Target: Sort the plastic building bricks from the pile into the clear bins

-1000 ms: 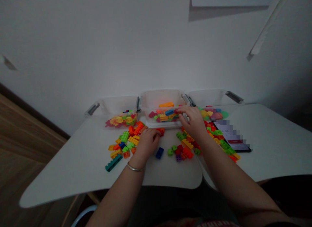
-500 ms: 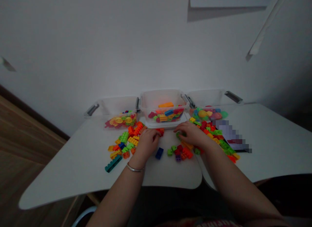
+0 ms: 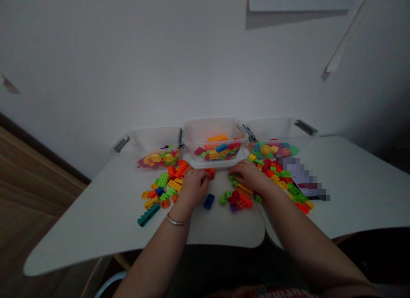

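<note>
My left hand, with a bangle at the wrist, curls its fingers against a red building brick on the table. My right hand is bent over a green building brick, pinched between thumb and fingers; part of it is hidden. A dark blue brick lies alone between my forearms. Close by is a small group of green, red, orange and purple bricks. To the left of my left hand are loose yellow, green and orange bricks, with a long teal brick in front.
Three clear plastic bins stand along the wall: the middle bin with bricks, the left bin with yellow and red pieces, the right bin with round coloured pieces. More bricks spread beside a pixelated sheet on the white table.
My right hand has shifted slightly, its fingers closing down over the green brick, and more of the green and yellow bricks below it show. My left hand stays where it was.
</note>
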Available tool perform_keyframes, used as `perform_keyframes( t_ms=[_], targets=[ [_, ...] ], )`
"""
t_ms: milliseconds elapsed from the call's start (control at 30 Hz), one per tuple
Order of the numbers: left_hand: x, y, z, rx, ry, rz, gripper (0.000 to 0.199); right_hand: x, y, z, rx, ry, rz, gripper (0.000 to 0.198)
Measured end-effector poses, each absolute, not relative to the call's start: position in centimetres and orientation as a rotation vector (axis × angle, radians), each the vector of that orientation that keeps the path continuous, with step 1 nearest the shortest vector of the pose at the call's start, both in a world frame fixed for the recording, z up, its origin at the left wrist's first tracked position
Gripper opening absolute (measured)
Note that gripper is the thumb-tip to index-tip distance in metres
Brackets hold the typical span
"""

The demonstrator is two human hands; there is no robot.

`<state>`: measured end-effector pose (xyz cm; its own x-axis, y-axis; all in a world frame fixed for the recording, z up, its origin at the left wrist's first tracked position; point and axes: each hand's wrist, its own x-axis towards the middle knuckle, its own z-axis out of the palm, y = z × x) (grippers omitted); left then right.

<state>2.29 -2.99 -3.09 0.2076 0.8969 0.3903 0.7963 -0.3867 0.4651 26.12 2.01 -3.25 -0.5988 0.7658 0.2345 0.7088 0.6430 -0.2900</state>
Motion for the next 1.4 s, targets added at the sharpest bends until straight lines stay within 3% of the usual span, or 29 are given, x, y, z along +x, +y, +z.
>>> perform_keyframes(
  t_ms=[433, 733, 1100, 1400],
  targets=[
    [2.3, -3.2, -2.9, 2.324, 1.627, 0.934, 0.019, 25.3, 2.1, -2.8, -1.244, -2.126, 0.202, 0.008],
    [2.0, -3.0, -3.3, 2.315, 1.614, 0.931, 0.020, 24.0, 4.6, 2.6, -1.020, -1.600, -0.048, 0.011],
    [2.0, -2.9, -3.3, 2.326, 1.612, 0.923, 0.020, 22.9, 8.0, 2.5, -1.158, -1.713, 0.228, 0.011],
    [2.1, -2.8, -3.4, 2.317, 1.617, 0.926, 0.020, 23.7, 6.7, 2.7, -1.168, -2.173, -0.139, 0.029]
  ],
)
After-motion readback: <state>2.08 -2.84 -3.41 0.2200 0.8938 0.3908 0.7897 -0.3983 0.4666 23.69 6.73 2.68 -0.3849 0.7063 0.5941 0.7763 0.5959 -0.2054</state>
